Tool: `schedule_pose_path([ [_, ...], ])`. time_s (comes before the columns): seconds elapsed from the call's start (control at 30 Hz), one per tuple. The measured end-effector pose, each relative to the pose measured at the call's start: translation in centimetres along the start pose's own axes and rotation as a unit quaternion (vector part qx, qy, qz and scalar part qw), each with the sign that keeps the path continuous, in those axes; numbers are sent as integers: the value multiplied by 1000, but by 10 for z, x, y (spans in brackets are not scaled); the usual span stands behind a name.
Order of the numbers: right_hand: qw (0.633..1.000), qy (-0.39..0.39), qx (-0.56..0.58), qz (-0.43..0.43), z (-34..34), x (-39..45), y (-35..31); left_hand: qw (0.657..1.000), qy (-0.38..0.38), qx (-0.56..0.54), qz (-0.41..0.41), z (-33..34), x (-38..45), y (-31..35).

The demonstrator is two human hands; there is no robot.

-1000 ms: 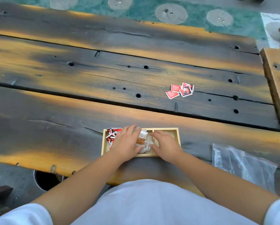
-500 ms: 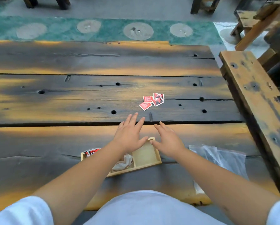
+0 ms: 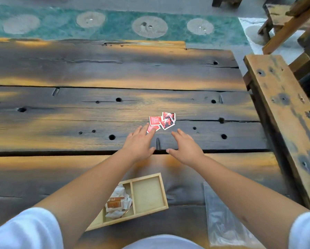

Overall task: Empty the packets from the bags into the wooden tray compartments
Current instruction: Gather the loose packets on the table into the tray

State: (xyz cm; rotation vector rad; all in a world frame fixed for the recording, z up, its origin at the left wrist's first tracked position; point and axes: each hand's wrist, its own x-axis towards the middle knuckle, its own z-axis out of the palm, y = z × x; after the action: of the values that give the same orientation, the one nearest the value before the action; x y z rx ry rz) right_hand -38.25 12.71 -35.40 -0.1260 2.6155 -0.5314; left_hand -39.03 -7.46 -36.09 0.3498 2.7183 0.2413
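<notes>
**Reach for loose red packets; neither hand holding anything**

Step in hand, as judged: gathering the loose red packets [image 3: 162, 121] for the tray. Left hand [image 3: 139, 143] flat, fingers straight, fingertips [image 3: 151, 131] at or over the nearest packet; contact uncertain. Right hand [image 3: 184, 148] spread, empty, just right of the pile. Wooden tray [image 3: 161, 191] lies behind both hands, near the body: brown-and-white packets [image 3: 118, 203] in its middle compartment, right compartment bare, left end hidden by the forearm. Clear plastic bag [image 3: 222, 218] flat under the right forearm.

Next move probably calls for cupping the pile from both sides, then carrying it back.

Surface: dark weathered plank table [image 3: 60, 112] with bolt holes. Bench [image 3: 283, 112] far right; green patterned floor [image 3: 114, 26] beyond.
</notes>
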Motion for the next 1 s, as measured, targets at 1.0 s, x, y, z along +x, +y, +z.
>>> schedule_pose_path([
  [1.0,984,56,137,99,21,170,19,988,117,-84,58,71,99,-57],
])
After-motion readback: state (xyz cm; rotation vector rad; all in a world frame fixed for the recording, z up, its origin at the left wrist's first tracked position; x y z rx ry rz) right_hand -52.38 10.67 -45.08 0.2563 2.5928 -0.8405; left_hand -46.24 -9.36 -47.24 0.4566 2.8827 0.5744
